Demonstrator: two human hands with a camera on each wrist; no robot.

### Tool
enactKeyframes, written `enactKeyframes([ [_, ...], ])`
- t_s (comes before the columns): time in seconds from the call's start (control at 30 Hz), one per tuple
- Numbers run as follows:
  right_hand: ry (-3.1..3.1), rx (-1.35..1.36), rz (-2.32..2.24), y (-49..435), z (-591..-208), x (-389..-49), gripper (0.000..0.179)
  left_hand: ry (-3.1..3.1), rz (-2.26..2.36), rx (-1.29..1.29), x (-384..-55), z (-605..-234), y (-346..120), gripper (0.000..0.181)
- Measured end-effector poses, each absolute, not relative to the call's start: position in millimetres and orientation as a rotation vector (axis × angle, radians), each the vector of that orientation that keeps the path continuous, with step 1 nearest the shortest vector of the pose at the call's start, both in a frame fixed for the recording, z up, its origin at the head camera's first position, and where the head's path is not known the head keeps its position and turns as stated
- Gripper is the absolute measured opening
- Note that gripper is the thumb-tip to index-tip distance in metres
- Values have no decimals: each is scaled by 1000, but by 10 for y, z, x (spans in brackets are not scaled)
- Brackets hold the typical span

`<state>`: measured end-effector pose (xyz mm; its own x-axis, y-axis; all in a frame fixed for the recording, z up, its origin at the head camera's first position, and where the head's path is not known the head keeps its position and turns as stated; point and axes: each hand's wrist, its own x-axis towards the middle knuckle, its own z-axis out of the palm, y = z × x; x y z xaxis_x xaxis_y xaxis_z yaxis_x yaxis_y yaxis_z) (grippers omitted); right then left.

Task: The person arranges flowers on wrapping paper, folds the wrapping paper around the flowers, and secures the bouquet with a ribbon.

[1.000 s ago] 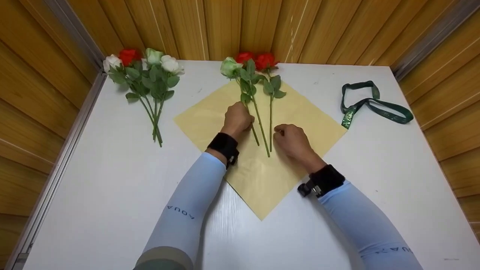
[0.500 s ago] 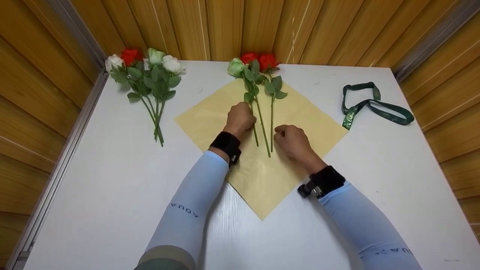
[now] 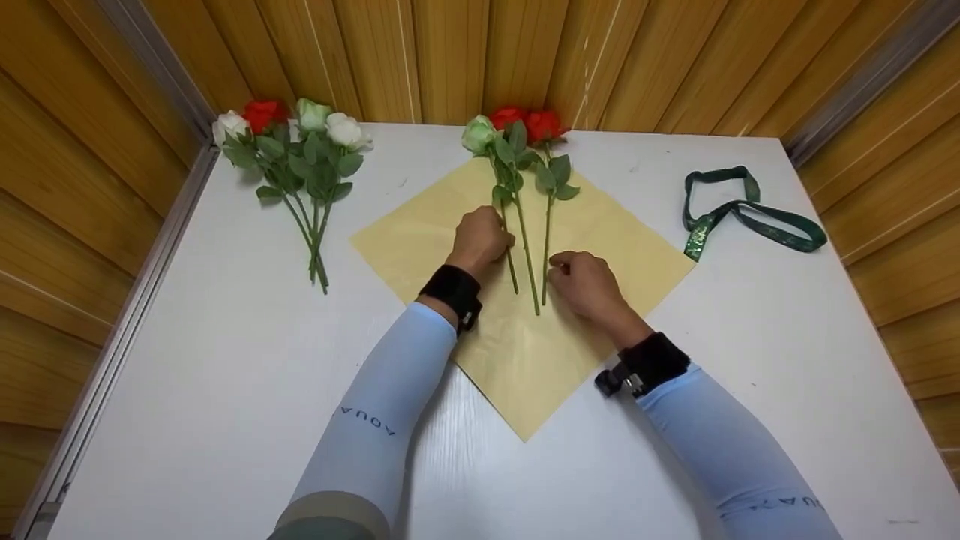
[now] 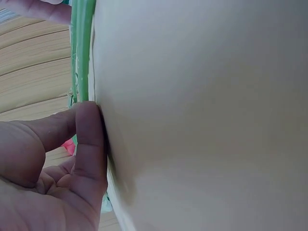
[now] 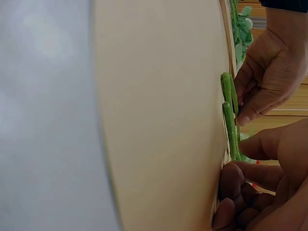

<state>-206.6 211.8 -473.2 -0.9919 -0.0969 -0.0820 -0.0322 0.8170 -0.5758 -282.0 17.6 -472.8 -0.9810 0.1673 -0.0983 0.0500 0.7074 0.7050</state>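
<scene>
Pinching the green rose (image 3: pixel 478 135) in the left hand (image 3: pixel 480 238) and the right red rose (image 3: pixel 544 126) in the right hand (image 3: pixel 587 283), each by its stem over the paper (image 3: pixel 525 390). Can see the middle red rose (image 3: pixel 508 116) between those, plus a bunch (image 3: pixel 315 172) far left and a ribbon (image 3: pixel 697 238) far right on the table (image 3: pixel 225 420).

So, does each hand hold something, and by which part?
The left hand pinches the pale green rose by its stem. The right hand is at the stem of the rightmost red rose; whether it grips is unclear.
</scene>
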Motion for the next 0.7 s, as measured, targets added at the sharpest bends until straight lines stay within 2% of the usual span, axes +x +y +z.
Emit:
enactKeyframes([
  [0.33,2870,-91,-963,2149,-4745,-2074,41,2743,1130,166,-2782,-4684,128,47],
  [0.53,2935,-72,-1028,2159,-4712,-2041,36,2733,1176,166,-2690,-4580,-29,20],
  [0.7,3026,-95,-1087,2155,-4638,-1983,31,2756,1209,161,-2587,-4475,-323,23],
])
